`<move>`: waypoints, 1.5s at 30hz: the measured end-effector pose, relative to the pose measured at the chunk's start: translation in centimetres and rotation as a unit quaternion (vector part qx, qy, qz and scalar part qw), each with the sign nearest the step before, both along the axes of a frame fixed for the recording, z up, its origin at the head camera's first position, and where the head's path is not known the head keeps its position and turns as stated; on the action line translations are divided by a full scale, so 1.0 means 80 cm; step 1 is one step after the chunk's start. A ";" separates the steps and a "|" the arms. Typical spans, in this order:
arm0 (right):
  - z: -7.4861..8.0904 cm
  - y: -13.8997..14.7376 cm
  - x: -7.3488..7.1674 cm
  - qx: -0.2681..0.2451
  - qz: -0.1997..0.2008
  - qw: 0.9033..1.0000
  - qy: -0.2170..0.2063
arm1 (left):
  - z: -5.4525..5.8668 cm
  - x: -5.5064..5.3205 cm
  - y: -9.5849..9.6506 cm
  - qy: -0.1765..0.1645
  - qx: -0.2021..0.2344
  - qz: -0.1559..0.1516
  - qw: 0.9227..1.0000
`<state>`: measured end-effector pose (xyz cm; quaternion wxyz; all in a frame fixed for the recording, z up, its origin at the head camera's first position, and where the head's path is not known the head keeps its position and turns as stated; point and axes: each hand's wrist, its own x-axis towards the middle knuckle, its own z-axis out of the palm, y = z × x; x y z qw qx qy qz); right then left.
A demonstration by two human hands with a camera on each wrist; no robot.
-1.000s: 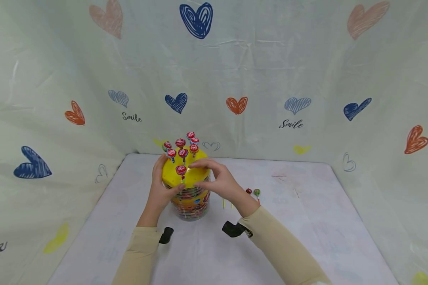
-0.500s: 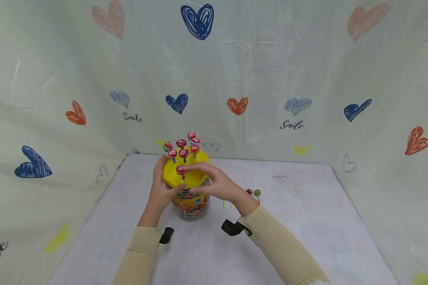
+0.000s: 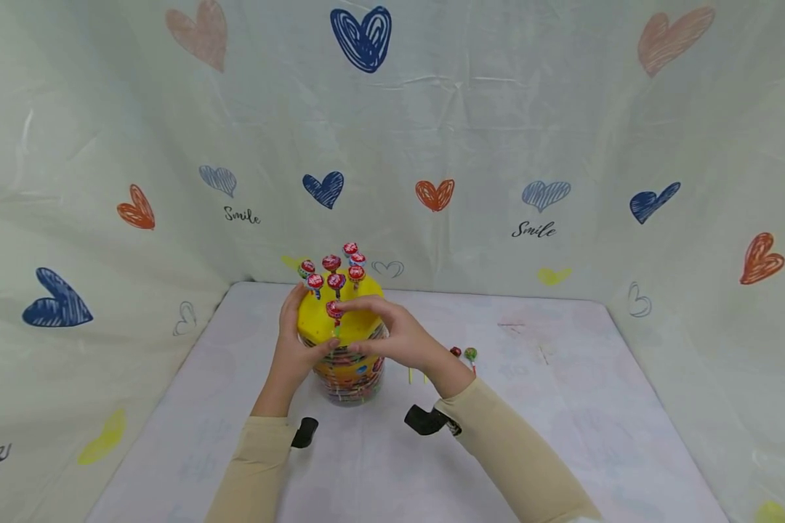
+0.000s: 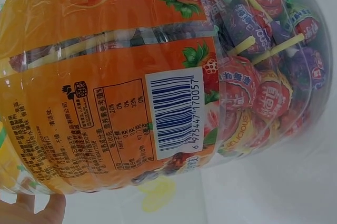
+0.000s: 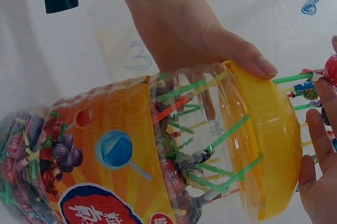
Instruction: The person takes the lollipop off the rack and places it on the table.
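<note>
A clear plastic jar [image 3: 349,392] with an orange label and yellow lid [image 3: 314,319] stands on the table. It is full of wrapped lollipops, with several more standing upright through the lid. My left hand [image 3: 294,341] grips the jar's top from the left, its thumb on the lid's front edge in the right wrist view. My right hand [image 3: 399,334] is at the front lollipop [image 3: 334,310], its index fingertip against the red wrapped head. In the right wrist view, right-hand fingertips sit on either side of that head, partly cut off. The left wrist view shows the label's barcode [image 4: 176,113].
Two loose lollipops, one dark red and one green [image 3: 471,354], lie on the table right of the jar, partly behind my right wrist. Yellow sticks [image 3: 410,375] show beside them. A pale heart-printed curtain [image 3: 484,145] hangs behind the table.
My right hand's fingers have moved left from over the lid to the front lollipop, whose head has shifted slightly. My left hand keeps its grip on the jar.
</note>
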<state>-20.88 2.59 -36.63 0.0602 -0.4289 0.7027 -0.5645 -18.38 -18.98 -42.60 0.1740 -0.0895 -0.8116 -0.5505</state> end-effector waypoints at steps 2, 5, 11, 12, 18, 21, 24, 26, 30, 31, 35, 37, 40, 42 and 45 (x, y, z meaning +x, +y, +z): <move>0.002 -0.001 0.001 0.000 0.000 1.000 -0.002 | -0.002 0.000 -0.002 0.006 -0.001 0.003 1.000; 0.004 -0.003 0.003 0.004 -0.007 1.000 -0.009 | -0.004 0.000 -0.003 0.009 0.000 0.003 1.000; 0.006 0.001 0.007 -0.022 -0.036 0.999 -0.029 | -0.001 0.001 -0.001 0.002 0.002 0.000 1.000; 0.005 0.004 0.008 -0.035 -0.038 0.998 -0.029 | 0.000 0.001 -0.001 0.000 0.003 0.001 1.000; -0.015 0.027 0.006 -0.120 -0.036 0.991 -0.039 | 0.000 0.000 -0.001 -0.005 0.006 0.007 1.000; -0.031 0.039 0.006 -0.145 -0.040 0.987 -0.059 | -0.001 -0.001 -0.001 -0.003 0.007 0.010 1.000; -0.052 0.051 0.008 -0.151 -0.060 0.983 -0.081 | -0.002 -0.002 -0.001 -0.001 0.011 0.008 1.000; -0.068 0.059 0.010 -0.144 -0.076 0.982 -0.099 | -0.003 -0.003 -0.001 0.000 0.014 0.005 1.000; -0.100 0.070 0.016 -0.129 -0.107 0.974 -0.152 | -0.003 -0.004 -0.001 -0.003 0.027 -0.006 1.000; -0.107 0.072 0.017 -0.126 -0.114 0.972 -0.165 | -0.003 -0.003 -0.002 -0.005 0.031 -0.007 0.999; -0.131 0.075 0.021 -0.120 -0.138 0.959 -0.215 | -0.002 -0.003 -0.003 -0.011 0.037 -0.009 0.999; -0.142 0.076 0.021 -0.114 -0.147 0.955 -0.232 | -0.002 -0.003 -0.004 -0.012 0.036 -0.008 0.999; -0.157 0.076 0.020 -0.106 -0.154 0.948 -0.259 | -0.002 -0.003 -0.004 -0.014 0.031 -0.006 0.999; -0.166 0.076 0.019 -0.100 -0.162 0.942 -0.276 | -0.002 -0.002 -0.004 -0.015 0.027 -0.004 1.000; -0.181 0.076 0.017 -0.098 -0.178 0.935 -0.290 | -0.002 -0.002 -0.004 -0.018 0.022 -0.003 1.000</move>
